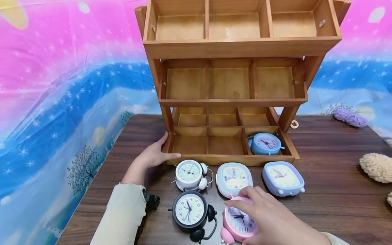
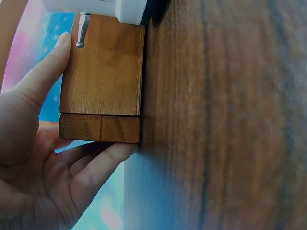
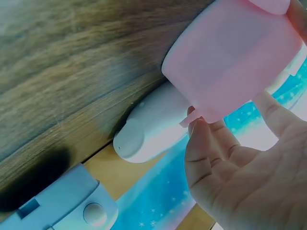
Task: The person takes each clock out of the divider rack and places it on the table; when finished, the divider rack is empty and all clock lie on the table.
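Observation:
My right hand [image 1: 269, 214] holds a pink twin-bell alarm clock [image 1: 235, 226] across its sides, at the front of the table. In the right wrist view the fingers are at the edges of the clock's pink case [image 3: 235, 62]. My left hand [image 1: 150, 154] grips the lower left corner of a tiered wooden shelf [image 1: 232, 160], with the thumb along its front edge. A white twin-bell clock [image 1: 188, 172], a black twin-bell clock [image 1: 189, 209] and a white rounded clock [image 1: 234, 175] lie near the pink one. A round blue clock [image 1: 265, 143] sits in the bottom right compartment.
A blue-purple rounded square clock [image 1: 283, 178] lies right of the white rounded one. Purple yarn [image 1: 350, 117], a small wooden ring [image 1: 294, 124] and a fluffy cream bundle [image 1: 376, 166] are at the right. A colourful cloth [image 1: 76, 85] hangs behind the table.

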Available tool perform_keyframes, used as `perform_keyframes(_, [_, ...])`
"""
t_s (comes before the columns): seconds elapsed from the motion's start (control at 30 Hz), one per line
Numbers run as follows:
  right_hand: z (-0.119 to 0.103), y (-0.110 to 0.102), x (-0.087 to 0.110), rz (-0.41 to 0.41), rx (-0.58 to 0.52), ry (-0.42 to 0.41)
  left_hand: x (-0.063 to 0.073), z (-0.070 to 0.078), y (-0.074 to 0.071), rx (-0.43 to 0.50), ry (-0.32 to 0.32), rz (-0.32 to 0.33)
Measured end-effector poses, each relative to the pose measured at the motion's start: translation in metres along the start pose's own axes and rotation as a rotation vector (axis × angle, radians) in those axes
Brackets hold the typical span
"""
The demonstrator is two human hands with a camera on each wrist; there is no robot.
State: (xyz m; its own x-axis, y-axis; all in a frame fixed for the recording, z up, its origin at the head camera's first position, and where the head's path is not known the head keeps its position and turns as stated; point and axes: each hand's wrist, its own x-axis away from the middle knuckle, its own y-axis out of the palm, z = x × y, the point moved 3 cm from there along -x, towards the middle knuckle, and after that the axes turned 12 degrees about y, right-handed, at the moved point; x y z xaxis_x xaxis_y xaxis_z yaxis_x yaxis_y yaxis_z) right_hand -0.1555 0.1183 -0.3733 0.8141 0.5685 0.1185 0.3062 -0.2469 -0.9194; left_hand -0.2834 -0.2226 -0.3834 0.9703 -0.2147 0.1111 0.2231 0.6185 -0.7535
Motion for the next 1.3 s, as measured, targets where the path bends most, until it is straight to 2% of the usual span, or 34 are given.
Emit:
perform_keyframes(0.2, [0.002,0.0,0.002,-0.056,-0.033,0.04,0.0,0.001,0.0,0.006,-0.006,0.003])
perform_keyframes(0.4, [0.0,-0.002,0.001,-0.071,-0.037,0.052,0.002,0.0,0.001,0.009,-0.012,0.0])
perform_keyframes(0.63, [0.001,-0.015,-0.006,0.071,0.082,0.052,0.002,0.001,0.0,0.004,-0.005,-0.001])
perform_keyframes(0.93, [0.018,-0.046,-0.028,0.218,0.177,0.043,0.002,0.0,0.001,0.01,-0.008,0.002])
perform_keyframes(1.1, [0.035,-0.058,-0.039,0.243,0.205,0.077,0.002,0.0,0.002,0.014,-0.01,0.004])
perform_keyframes(1.3, [0.054,-0.077,-0.051,0.219,0.184,0.151,0.002,0.002,0.0,0.007,-0.003,0.009])
